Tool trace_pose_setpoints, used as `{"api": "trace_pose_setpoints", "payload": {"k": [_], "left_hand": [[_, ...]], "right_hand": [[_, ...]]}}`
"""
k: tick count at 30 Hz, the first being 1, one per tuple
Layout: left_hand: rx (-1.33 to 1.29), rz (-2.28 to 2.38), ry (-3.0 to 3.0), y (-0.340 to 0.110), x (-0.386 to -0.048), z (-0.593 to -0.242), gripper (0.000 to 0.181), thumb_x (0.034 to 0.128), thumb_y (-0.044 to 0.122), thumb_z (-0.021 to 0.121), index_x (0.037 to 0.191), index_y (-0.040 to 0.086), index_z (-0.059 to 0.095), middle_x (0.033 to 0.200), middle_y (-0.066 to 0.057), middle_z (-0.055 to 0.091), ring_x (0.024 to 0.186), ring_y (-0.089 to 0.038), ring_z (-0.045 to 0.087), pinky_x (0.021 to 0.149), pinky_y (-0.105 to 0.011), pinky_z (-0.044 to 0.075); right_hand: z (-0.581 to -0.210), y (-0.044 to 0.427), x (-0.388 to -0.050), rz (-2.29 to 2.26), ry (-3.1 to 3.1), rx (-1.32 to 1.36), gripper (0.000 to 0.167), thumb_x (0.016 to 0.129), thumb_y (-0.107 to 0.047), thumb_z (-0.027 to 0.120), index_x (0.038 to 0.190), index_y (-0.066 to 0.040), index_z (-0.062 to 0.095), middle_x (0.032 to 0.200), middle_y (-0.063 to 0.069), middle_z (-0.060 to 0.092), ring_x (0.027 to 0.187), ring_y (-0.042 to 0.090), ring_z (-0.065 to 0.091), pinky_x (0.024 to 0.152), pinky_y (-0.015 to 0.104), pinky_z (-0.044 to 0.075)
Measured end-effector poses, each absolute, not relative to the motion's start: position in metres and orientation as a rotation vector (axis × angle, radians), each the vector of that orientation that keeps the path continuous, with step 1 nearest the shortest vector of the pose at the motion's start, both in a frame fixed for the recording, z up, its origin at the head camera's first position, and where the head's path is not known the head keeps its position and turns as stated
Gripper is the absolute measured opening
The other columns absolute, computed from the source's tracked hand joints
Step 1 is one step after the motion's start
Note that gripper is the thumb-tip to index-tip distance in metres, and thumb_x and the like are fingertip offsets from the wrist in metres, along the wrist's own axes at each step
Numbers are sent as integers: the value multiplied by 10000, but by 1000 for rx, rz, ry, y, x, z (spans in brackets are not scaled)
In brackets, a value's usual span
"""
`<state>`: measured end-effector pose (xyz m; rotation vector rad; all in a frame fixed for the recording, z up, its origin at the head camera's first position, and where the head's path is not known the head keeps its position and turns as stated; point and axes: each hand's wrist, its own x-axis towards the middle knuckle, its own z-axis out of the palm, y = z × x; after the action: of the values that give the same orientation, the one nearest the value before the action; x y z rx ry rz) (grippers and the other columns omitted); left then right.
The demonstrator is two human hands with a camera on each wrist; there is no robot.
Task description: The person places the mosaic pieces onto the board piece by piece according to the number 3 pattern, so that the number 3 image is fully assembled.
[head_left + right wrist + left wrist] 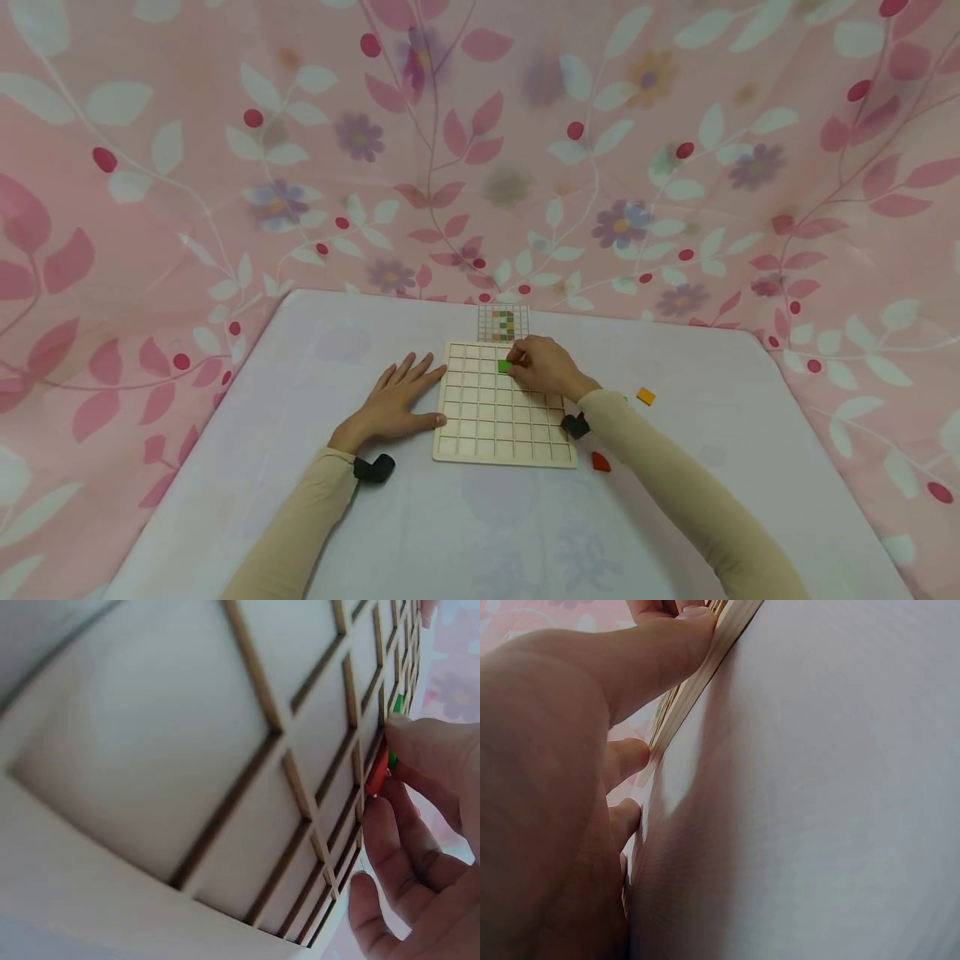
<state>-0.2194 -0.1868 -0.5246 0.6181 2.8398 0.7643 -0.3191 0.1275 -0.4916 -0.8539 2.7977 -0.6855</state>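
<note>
A pale wooden grid board [480, 408] lies on the table. My left hand [397, 404] rests flat at its left side, fingers spread; in the left wrist view the thumb [664, 656] touches the board's edge. Over the board's far part, my right hand [543, 367] pinches a small red piece [378, 772] between thumb and fingers, low over the cells. A bright green square tile [504, 366] sits in the grid beside those fingertips. The red piece shows only in the right wrist view, partly covered by the fingers.
Behind the board is a printed pattern card [503, 323] with coloured squares. Right of the board lie an orange tile [646, 396], a red quarter-round piece [601, 462] and a green piece [625, 398] mostly behind the right sleeve. A pink floral cloth [510, 183] hangs behind the table.
</note>
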Motion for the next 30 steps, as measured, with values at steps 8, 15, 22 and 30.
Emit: {"api": "trace_pose_setpoints", "payload": {"k": [8,15,22,30], "left_hand": [[617,754,2838,-187,-220,-527,883,981,582,677,1693,217,301,1790,-103,157,1664,-399,31,1306,-656,46],[620,750,2846,-187,-220,-527,884,982,569,682,1694,217,295,1790,-106,155,1663,-402,34,1306,-657,46],[617,745,2849,-187,-220,-526,879,986,574,677,1693,217,299,1789,-109,161,1663,-402,37,1304,-660,50],[632,763,2848,-187,-220,-526,897,972,575,690,1689,194,310,1784,-132,170,1657,-424,43,1298,-671,57]], "right_hand": [[-493,132,-327,-809,2706,-851,118,963,-233,804,1041,-144,797,986,-11,770,863,119,667,811,338,563],[-493,133,-327,-855,2702,-823,136,954,-250,811,1044,-148,807,990,-6,759,847,122,636,789,315,535],[-495,134,-330,-890,2690,-802,165,945,-237,814,1076,-137,802,1009,3,773,834,127,624,788,309,533],[-493,137,-328,-898,2679,-863,316,935,-251,842,1188,-79,763,1073,59,763,897,158,657,842,334,567]]}}
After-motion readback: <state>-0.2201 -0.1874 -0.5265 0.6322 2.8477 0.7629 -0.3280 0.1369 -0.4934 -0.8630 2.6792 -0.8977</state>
